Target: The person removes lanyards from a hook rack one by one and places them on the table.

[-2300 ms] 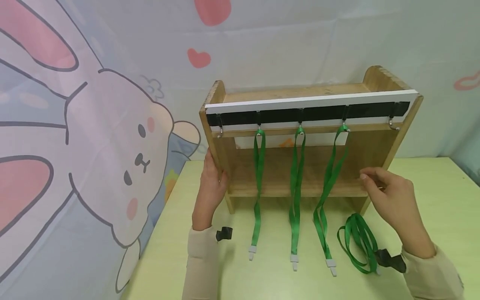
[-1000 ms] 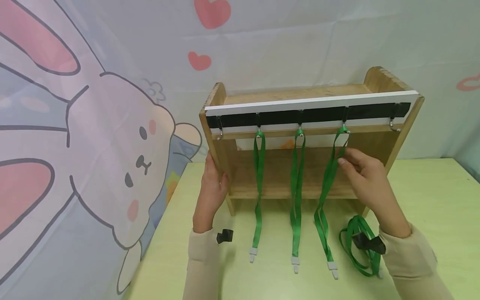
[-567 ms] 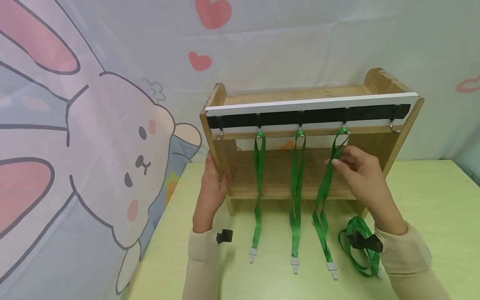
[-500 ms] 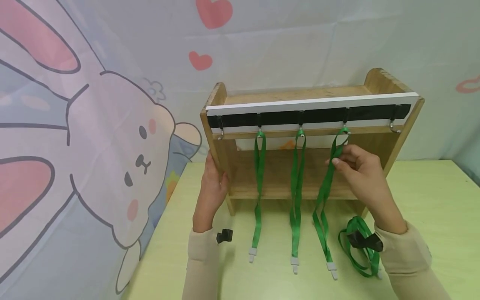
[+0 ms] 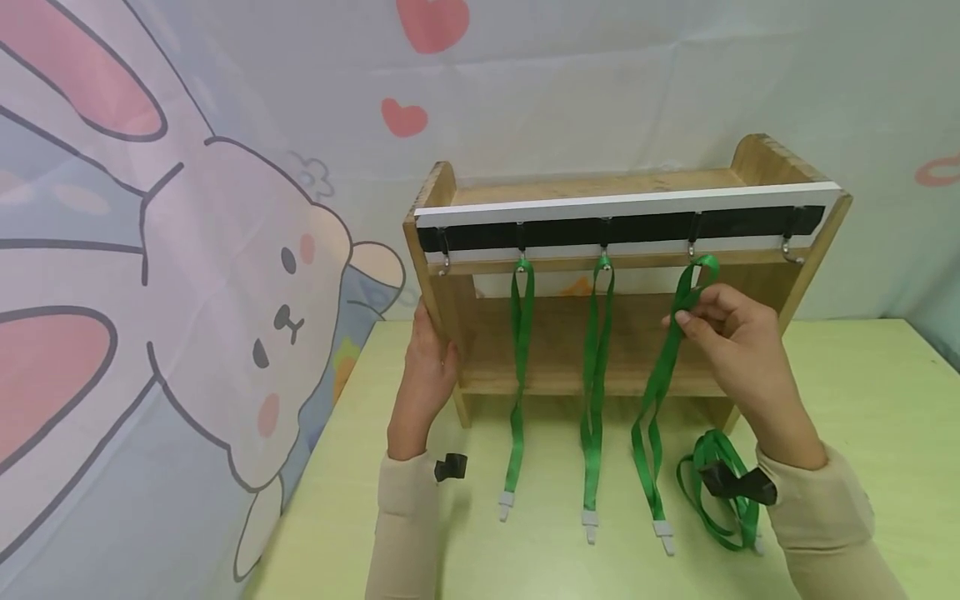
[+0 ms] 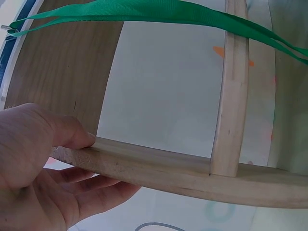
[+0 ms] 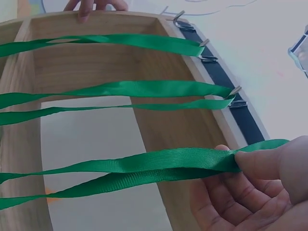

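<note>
Lanyard: the third green lanyard (image 5: 660, 375) from the left is the one in hand, its top loop lifted just beside its hook (image 5: 693, 248) and, as far as I can tell, no longer on it.
Head view, right hand: the right hand (image 5: 731, 337) pinches the lanyard near the top loop, thumb and forefinger closed on the ribbon, the other fingers curled behind.
Head view, left hand: the left hand (image 5: 429, 367) clasps the left side panel of the wooden rack (image 5: 757, 162), thumb in front, fingers behind.
Head view, surroundings: two more lanyards hang from hooks to the left; a fourth lies bunched on the counter (image 5: 885, 400) near the right wrist.
Left wrist view: the left hand (image 6: 43, 173) wraps the rack's board edge (image 6: 159, 168), thumb on top, fingers underneath; a green ribbon (image 6: 144, 10) crosses overhead.
Right wrist view: the fingers (image 7: 262, 161) squeeze the doubled ribbon (image 7: 144, 168) flat; the loop end pokes out past the thumb.
Handling: I judge the ribbon light, limp and a little slick; it droops wherever unsupported, and the plastic clip (image 5: 662, 530) at the bottom adds a slight pull.
Where to hold: close under the loop, as now, so that the loop stays open and steerable; lower down it would flop.
</note>
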The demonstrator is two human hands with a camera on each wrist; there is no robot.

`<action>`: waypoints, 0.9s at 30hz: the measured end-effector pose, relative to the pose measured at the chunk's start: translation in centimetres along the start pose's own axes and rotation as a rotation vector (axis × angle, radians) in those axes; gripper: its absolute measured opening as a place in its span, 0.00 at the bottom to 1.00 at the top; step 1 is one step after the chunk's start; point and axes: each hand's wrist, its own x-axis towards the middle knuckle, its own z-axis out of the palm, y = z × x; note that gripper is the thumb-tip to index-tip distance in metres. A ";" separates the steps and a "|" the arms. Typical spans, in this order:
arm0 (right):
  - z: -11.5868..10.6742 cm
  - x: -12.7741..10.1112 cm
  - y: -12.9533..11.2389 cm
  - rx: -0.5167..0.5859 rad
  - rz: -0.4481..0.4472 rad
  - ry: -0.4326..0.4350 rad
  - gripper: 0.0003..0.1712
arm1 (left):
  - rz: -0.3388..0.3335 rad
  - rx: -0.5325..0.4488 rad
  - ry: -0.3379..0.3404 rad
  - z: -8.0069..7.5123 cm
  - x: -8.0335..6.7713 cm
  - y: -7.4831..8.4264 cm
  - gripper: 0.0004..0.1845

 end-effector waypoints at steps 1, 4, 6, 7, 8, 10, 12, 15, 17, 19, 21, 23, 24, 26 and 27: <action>0.0 0.0 -0.1 0.014 0.003 -0.002 0.04 | 0.003 -0.002 0.002 0.0 0.0 0.0 0.39; -0.2 -0.2 -0.3 0.049 0.012 -0.017 0.05 | 0.009 -0.001 0.003 0.0 0.0 0.0 0.39; -0.2 -0.5 -0.2 0.062 0.022 -0.032 0.07 | 0.009 0.001 0.002 0.0 0.0 0.0 0.39; -0.3 -0.6 -0.2 0.074 0.029 -0.039 0.09 | 0.008 0.002 0.001 -0.1 0.0 0.0 0.39; -0.3 -0.7 -0.1 0.087 0.036 -0.044 0.09 | 0.007 0.003 0.000 -0.1 0.0 0.0 0.39; -0.4 -1.0 0.2 0.129 0.055 -0.053 0.11 | 0.002 0.002 -0.002 -0.1 0.0 0.1 0.39; -0.5 -1.3 0.6 0.172 0.076 -0.061 0.12 | -0.004 0.004 -0.004 -0.2 0.1 0.1 0.39; -0.6 -1.8 1.1 0.231 0.101 -0.080 0.09 | -0.019 0.004 -0.011 -0.2 0.1 0.2 0.39; -0.7 -2.1 1.4 0.254 0.111 -0.093 0.08 | -0.028 0.006 -0.015 -0.2 0.1 0.2 0.40; -0.8 -2.4 1.7 0.281 0.119 -0.100 0.07 | -0.031 0.005 -0.017 -0.2 0.1 0.1 0.40; -0.9 -2.7 2.0 0.313 0.129 -0.106 0.08 | -0.032 0.002 -0.016 -0.1 0.2 0.1 0.40; -0.9 -2.9 2.2 0.335 0.143 -0.112 0.09 | -0.034 0.002 -0.017 -0.1 0.2 0.1 0.40; -0.9 -3.0 2.4 0.342 0.151 -0.115 0.09 | -0.034 0.000 -0.016 -0.1 0.1 0.1 0.40; -0.8 -3.3 2.6 0.335 0.166 -0.123 0.08 | -0.040 -0.002 -0.018 -0.1 0.1 0.1 0.40; -0.8 -3.4 2.8 0.326 0.172 -0.128 0.07 | -0.042 0.000 -0.021 -0.1 0.1 0.1 0.40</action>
